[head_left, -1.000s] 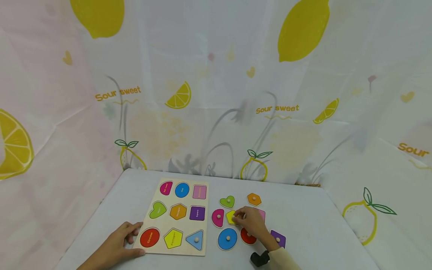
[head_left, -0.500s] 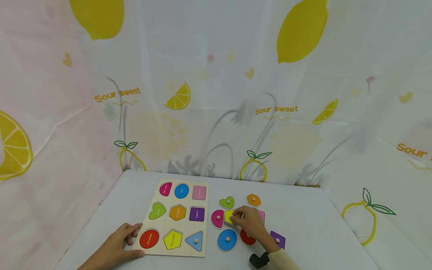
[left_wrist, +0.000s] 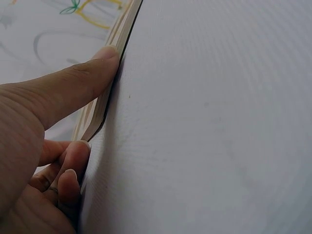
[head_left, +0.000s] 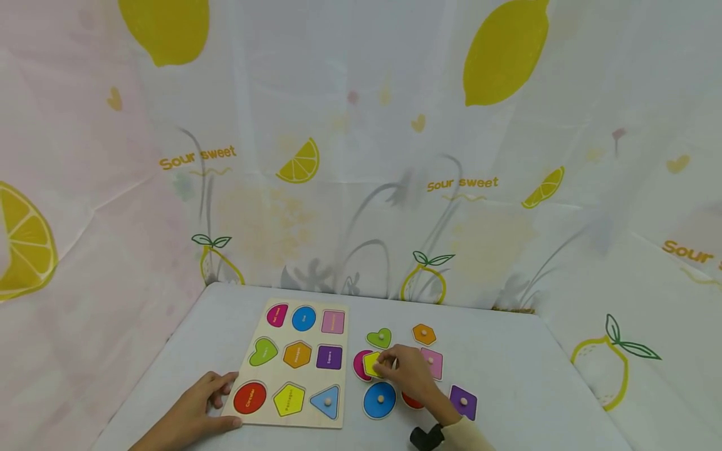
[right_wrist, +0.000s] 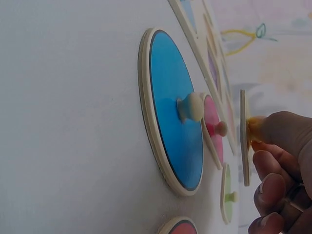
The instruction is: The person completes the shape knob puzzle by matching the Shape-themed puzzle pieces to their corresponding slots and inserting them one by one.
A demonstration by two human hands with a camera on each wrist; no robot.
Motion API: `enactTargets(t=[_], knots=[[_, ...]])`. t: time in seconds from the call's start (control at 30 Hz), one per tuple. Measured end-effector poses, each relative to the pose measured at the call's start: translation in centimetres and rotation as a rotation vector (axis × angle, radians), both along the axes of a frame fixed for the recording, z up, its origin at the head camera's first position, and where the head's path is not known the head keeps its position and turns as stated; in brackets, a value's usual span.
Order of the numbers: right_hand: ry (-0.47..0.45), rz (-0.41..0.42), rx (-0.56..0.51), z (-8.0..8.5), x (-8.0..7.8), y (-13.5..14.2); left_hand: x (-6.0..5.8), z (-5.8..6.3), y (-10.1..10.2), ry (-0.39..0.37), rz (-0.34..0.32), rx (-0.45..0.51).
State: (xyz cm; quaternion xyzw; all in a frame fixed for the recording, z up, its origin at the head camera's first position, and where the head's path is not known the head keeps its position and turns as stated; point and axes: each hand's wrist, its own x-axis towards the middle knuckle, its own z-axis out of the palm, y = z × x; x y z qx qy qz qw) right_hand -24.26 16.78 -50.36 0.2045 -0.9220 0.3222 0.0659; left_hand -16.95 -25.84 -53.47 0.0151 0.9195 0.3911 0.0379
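My right hand (head_left: 414,379) pinches the knob of a yellow pentagon puzzle piece (head_left: 370,362). In the right wrist view the pentagon piece (right_wrist: 244,141) hangs off the table, seen edge-on. From the head, it overlaps the magenta half-round piece (head_left: 359,363). My left hand (head_left: 194,407) grips the lower left corner of the wooden puzzle board (head_left: 284,376); thumb and curled fingers touch its edges in the left wrist view. A light-blue triangle piece (head_left: 324,408) with a knob sits in the board's lower right slot. The other slots show printed shapes, a yellow pentagon among them.
Right of the board lie a blue round piece (head_left: 372,406), a green heart (head_left: 376,341), an orange hexagon (head_left: 423,339), a pink square (head_left: 437,371) and a purple piece (head_left: 469,407). A red piece (head_left: 410,401) is partly under my right wrist. Lemon-print cloth stands behind the table.
My right hand has lifted the yellow pentagon and carried it left, from beside the magenta half-round to over it. My left hand has stayed at the board's corner.
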Motion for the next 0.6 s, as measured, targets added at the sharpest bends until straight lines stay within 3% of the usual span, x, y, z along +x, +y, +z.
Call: enactTargets(t=[0.6], knots=[[-0.032, 0.071, 0.009, 0.0, 0.4, -3.0, 0.0, -0.1, -0.1, 0.003, -0.007, -0.001]])
